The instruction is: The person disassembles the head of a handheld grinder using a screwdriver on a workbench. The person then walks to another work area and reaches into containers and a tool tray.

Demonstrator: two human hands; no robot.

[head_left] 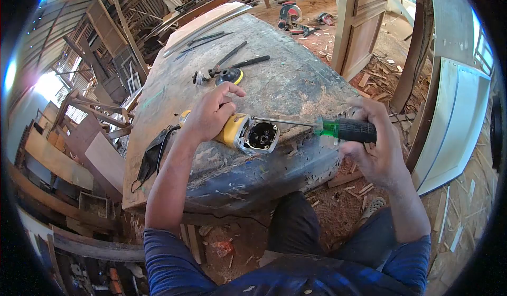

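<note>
My left hand (207,115) is wrapped over a yellow power tool body (231,131), which looks like an angle grinder housing. It lies on the bench near the front edge, its open end facing me and showing a dark round cavity. In my right hand (381,151) is a screwdriver (355,130) with a green and black handle, held between thumb and fingers. Its long shaft points left, with the tip at the upper rim of the housing; whether it touches a screw I cannot tell. Beyond my left hand lies a detached tool head (230,76) with a black, yellow-edged disc.
The worn workbench (296,79) also bears several dark hand tools (203,40), a board (203,24) and a black cloth-like item (153,156) with a cord. A wooden door panel (364,26) stands at right. A red saw (290,15) sits on the scrap-strewn floor.
</note>
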